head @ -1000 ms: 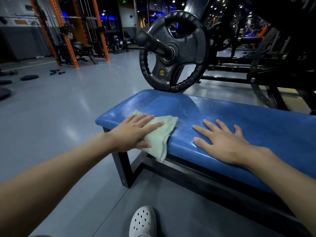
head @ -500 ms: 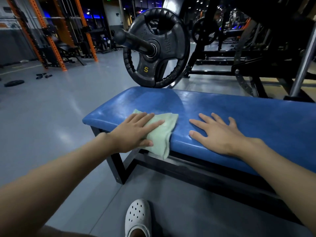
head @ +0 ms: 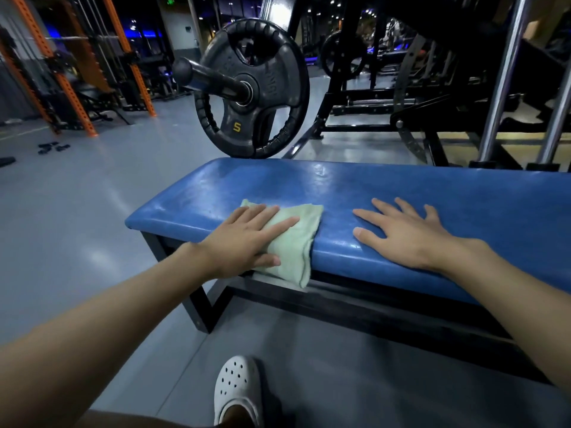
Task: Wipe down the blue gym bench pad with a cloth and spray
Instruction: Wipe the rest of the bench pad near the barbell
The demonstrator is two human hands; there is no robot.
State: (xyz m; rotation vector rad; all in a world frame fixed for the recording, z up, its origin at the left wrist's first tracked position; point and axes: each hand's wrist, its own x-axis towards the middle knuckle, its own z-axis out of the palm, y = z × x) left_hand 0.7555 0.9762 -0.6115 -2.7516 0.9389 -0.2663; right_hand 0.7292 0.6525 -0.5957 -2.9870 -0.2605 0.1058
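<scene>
The blue gym bench pad (head: 386, 193) stretches from the middle to the right edge on a black frame, its surface shiny with wet streaks. A pale green cloth (head: 296, 242) lies on the pad's near left part and droops over the front edge. My left hand (head: 244, 242) presses flat on the cloth, fingers pointing right. To its right, my right hand (head: 404, 233) rests flat on the bare pad with fingers spread and nothing in it. No spray bottle is in view.
A black weight plate marked 5 (head: 253, 88) on a bar sleeve hangs just behind the pad's left end. Black machine frames and chrome posts (head: 503, 78) stand behind on the right. Orange racks (head: 74, 88) are at the far left. My white clog (head: 238, 387) is on the grey floor.
Both hands keep their places on the pad and cloth. The camera view has swung slightly, so more of the bench's right part and the chrome posts show.
</scene>
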